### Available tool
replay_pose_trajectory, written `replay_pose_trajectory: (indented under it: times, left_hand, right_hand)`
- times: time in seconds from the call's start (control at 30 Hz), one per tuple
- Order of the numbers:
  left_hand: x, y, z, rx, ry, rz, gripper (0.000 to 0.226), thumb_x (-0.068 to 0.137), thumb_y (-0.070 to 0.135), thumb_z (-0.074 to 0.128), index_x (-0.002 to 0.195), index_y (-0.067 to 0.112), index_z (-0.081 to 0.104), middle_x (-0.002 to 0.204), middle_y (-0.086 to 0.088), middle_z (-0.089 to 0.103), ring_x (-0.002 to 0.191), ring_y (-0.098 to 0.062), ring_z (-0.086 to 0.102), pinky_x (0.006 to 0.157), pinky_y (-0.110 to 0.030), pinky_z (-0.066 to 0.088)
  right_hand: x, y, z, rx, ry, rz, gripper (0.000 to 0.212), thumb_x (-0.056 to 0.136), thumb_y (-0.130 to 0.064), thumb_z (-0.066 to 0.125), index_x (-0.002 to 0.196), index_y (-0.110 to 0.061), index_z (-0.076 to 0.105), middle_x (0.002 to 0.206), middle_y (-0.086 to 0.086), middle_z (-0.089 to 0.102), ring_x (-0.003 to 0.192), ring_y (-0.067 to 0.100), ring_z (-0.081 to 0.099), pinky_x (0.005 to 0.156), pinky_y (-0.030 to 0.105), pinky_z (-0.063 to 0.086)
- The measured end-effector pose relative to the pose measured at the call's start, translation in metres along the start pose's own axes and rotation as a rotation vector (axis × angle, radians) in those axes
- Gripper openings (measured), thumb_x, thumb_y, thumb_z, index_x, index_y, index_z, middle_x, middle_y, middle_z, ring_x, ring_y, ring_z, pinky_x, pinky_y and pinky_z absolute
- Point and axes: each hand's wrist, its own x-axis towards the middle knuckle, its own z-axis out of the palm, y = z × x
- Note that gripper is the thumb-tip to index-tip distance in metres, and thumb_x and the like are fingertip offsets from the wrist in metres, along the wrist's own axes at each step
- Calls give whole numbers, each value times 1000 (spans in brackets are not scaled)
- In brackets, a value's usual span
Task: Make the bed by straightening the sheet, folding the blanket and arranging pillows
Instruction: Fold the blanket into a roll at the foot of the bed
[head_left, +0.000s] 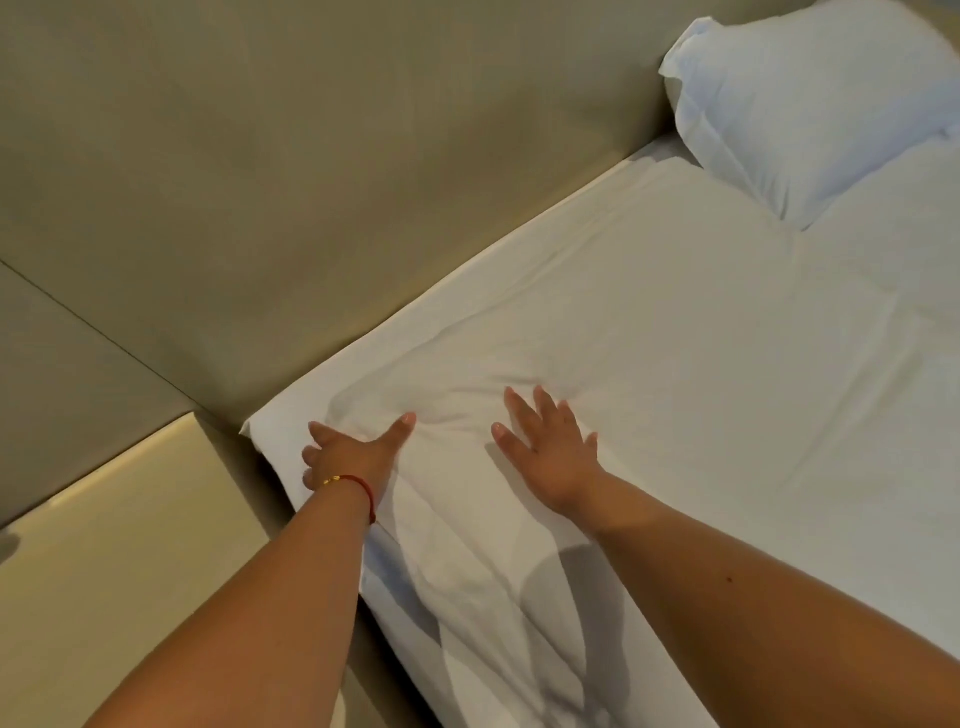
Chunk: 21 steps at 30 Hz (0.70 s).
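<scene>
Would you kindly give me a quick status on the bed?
Left hand and right hand open, flat on pillow. Second pillow leans on headboard. Nothing in the way.

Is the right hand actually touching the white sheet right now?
Touching. The head view shows the right hand lying flat, fingers spread, on the white sheet, with no gap under the palm.
</scene>
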Motion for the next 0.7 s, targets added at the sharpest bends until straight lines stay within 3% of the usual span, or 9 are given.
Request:
replay_pose_trajectory:
  times: [0.1,0.17,0.23,0.3,0.33,0.47,0.57,0.63,0.7]
  left_hand:
    - [17,2,-13,-63,-105,-93,127,54,68,79,150,17,15,151,-15,30,134,-42,36,106,-58,37]
    - [18,8,-21,-185,-275,-143,111,53,61,85,141,11,40,135,-14,54,119,-38,54,101,-49,45]
    - [9,19,-31,-311,-475,-154,69,62,48,85,117,11,63,103,-12,73,91,-32,70,88,-42,54]
    - [-9,33,-35,-377,-593,-101,30,76,30,78,97,11,70,82,-11,76,67,-27,73,72,-35,56]
    - [-20,39,-36,-384,-622,-57,22,78,25,76,93,10,70,80,-11,76,62,-25,72,68,-33,55]
    - [-58,52,-33,-360,-688,203,28,75,16,79,101,10,71,90,-9,76,74,-23,74,68,-31,58]
    - [-78,54,-30,-307,-740,298,44,65,19,86,106,12,70,97,-7,76,89,-25,73,82,-37,56]
    - [-90,54,-28,-272,-753,353,39,68,19,85,105,14,70,97,-5,76,91,-25,72,84,-38,56]
    - [-102,53,-26,-228,-775,406,40,67,20,86,104,16,70,96,-3,76,91,-23,72,83,-37,56]
  right_hand:
    - [19,-11,-2,52,-21,4,60,91,-66,17,147,-49,2,160,-11,-3,148,23,-7,114,60,-3]
    - [26,-16,-6,145,-39,21,73,81,-79,14,147,-48,6,160,-11,4,148,22,0,116,58,0]
    - [30,-22,-15,331,-51,40,88,73,-85,17,149,-40,11,159,-10,12,148,20,9,119,51,8]
    - [34,-33,-32,527,-67,99,87,79,-80,26,151,-31,17,159,-5,17,146,21,18,119,44,15]
    - [38,-38,-44,611,-65,148,90,78,-81,28,151,-28,19,158,-2,20,144,24,22,117,45,19]
    - [39,-65,-100,728,-41,291,93,77,-82,31,149,-23,22,153,9,30,135,39,36,104,58,37]
    - [34,-78,-129,543,61,275,90,79,-78,38,150,-27,15,156,8,22,136,42,33,101,58,39]
    - [30,-82,-139,374,114,275,95,76,-78,45,150,-28,12,156,9,19,136,43,32,101,59,41]
    - [29,-81,-141,325,80,296,103,69,-79,53,148,-24,18,152,11,29,131,42,38,100,58,42]
